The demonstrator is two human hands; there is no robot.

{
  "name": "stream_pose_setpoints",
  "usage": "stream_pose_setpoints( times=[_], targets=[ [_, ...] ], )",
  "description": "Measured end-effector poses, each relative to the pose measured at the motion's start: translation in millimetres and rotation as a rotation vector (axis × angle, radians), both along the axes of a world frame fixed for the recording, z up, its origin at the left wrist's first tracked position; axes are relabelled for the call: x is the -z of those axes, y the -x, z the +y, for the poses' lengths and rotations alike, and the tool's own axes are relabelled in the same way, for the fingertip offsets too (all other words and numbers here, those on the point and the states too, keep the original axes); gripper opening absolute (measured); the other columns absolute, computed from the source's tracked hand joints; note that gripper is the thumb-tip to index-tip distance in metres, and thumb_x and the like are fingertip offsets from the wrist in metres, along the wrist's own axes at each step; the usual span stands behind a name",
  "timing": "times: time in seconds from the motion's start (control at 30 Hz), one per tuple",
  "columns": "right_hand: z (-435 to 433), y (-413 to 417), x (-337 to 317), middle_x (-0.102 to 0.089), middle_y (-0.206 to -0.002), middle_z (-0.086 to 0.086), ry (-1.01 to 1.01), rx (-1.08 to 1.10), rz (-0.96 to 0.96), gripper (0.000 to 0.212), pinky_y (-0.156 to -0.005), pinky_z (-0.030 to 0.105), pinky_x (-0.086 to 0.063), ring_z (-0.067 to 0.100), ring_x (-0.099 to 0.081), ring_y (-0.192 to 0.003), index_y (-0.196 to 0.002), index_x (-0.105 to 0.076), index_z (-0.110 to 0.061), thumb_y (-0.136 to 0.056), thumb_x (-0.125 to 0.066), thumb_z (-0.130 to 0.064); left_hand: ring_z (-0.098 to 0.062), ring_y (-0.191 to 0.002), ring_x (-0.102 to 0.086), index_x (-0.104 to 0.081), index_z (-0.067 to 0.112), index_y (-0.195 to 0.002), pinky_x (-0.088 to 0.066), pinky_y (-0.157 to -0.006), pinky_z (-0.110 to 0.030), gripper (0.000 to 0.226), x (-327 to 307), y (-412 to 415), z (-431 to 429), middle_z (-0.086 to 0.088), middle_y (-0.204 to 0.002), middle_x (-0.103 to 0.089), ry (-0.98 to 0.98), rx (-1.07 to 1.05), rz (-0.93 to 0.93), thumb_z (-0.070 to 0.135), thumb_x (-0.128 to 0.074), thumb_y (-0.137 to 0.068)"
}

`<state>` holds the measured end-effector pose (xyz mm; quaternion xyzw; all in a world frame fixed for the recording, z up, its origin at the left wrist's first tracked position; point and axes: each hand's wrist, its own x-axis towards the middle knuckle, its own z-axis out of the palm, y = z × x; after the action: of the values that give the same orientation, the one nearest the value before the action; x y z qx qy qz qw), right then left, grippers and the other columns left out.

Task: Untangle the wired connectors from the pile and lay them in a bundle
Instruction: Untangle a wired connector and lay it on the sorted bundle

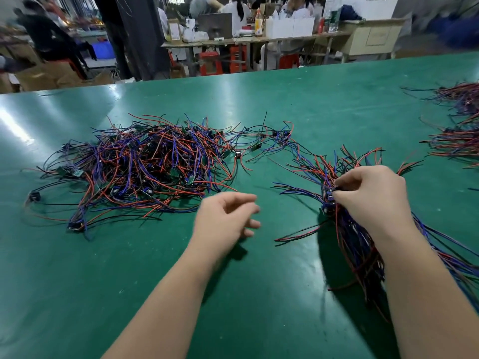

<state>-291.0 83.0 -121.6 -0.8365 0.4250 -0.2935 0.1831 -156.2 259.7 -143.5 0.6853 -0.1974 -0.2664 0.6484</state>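
**Right hand pinches the bundle, left hand free**

The tangled pile (145, 164) of red, blue and black wired connectors lies left of the middle of the green table (155, 281), towards its far edge. The bundle (357, 242) lies towards the near right corner. The right hand (373, 195) pinches the bundle at its connector end with curled fingers. The left hand (223, 218) hovers between pile and bundle, fingers loosely curled, holding nothing. More wire heaps (458, 125) sit at the right edge.

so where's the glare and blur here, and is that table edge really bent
Head view: white glare streaks the green table at far left; the left hand is motion-blurred, the right hand pinching the wire bundle sharper; background people are soft; the table's far edge bows from wide-angle distortion.
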Motion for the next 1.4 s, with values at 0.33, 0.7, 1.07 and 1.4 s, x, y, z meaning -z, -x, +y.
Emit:
stream_pose_setpoints(
  times=[0.33,0.7,1.07,1.4],
  targets=[
    [-9.0,-19.9,14.3,-0.068,-0.075,0.008,0.096,-0.056,0.055,0.005,-0.073,0.03,-0.044,0.025,-0.06,-0.077,-0.072,-0.072,-0.009,-0.074,-0.075,-0.011,-0.023,-0.126,-0.033,-0.054,0.029,-0.132,-0.027,-0.104,-0.037,0.047,17.5,-42.5,18.9,-0.003,-0.138,-0.043,-0.619,-0.301,-0.849,0.011,-0.051,-0.088],
    [9.4,-19.4,10.5,-0.069,-0.077,0.005,0.176,-0.115,0.194,0.02,-0.077,0.034,-0.048,0.028,-0.061,-0.078,-0.076,-0.073,-0.009,-0.087,-0.061,-0.021,-0.018,-0.12,-0.042,-0.06,0.038,-0.111,-0.016,-0.105,-0.044,0.022,21.7,-55.4,24.2,0.01,-0.12,-0.058,-0.862,-0.351,-0.909,0.033,-0.06,-0.089],
    [33.3,-19.4,7.8,-0.07,-0.08,-0.005,-0.011,-0.377,0.302,0.022,-0.074,0.03,-0.051,0.015,-0.063,-0.077,-0.09,-0.071,-0.021,-0.091,-0.057,-0.038,-0.019,-0.076,-0.059,-0.063,0.019,-0.096,-0.041,-0.091,-0.041,0.006,1.7,-48.3,27.8,0.015,-0.082,-0.057,-0.237,-0.524,-0.94,0.015,-0.061,-0.091],
    [39.8,-17.8,1.6,-0.068,-0.07,-0.004,0.046,-0.292,0.04,0.013,-0.069,0.029,-0.052,0.016,-0.065,-0.068,-0.079,-0.07,-0.016,-0.087,-0.061,-0.021,-0.009,-0.063,-0.063,-0.067,0.016,-0.085,-0.053,-0.075,-0.037,0.002,-12.3,-37.1,29.9,0.015,-0.067,-0.06,-0.09,-0.548,-0.921,0.018,-0.066,-0.086]
  ],
)
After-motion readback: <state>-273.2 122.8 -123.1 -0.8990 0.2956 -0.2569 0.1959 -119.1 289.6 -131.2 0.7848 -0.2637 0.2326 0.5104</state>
